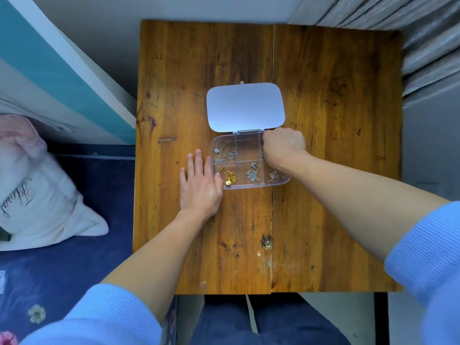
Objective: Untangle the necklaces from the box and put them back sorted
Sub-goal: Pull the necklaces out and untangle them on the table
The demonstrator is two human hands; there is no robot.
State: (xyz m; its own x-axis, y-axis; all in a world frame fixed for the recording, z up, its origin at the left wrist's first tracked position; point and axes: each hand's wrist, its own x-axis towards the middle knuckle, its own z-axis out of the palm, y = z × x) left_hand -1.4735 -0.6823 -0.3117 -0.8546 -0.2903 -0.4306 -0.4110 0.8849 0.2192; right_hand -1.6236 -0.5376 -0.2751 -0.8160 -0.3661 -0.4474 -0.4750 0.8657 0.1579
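Observation:
A clear box [249, 187] with six compartments lies on the wooden table [323, 170], its lid [245, 107] folded open behind it. The far left compartment holds a silver necklace [224, 153]. The near row holds a gold necklace [229, 176], a silver necklace [254, 173] and a rose-coloured one [273, 176]. The far middle compartment looks empty. My left hand [200, 185] lies flat on the table, touching the box's left side. My right hand [283, 144] is curled over the far right compartment and hides what is inside it.
A dark blue bed with a white pillow [32, 195] lies left of the table. A grey ribbed surface [428, 46] stands along the right and back. My blue sleeves fill the lower corners.

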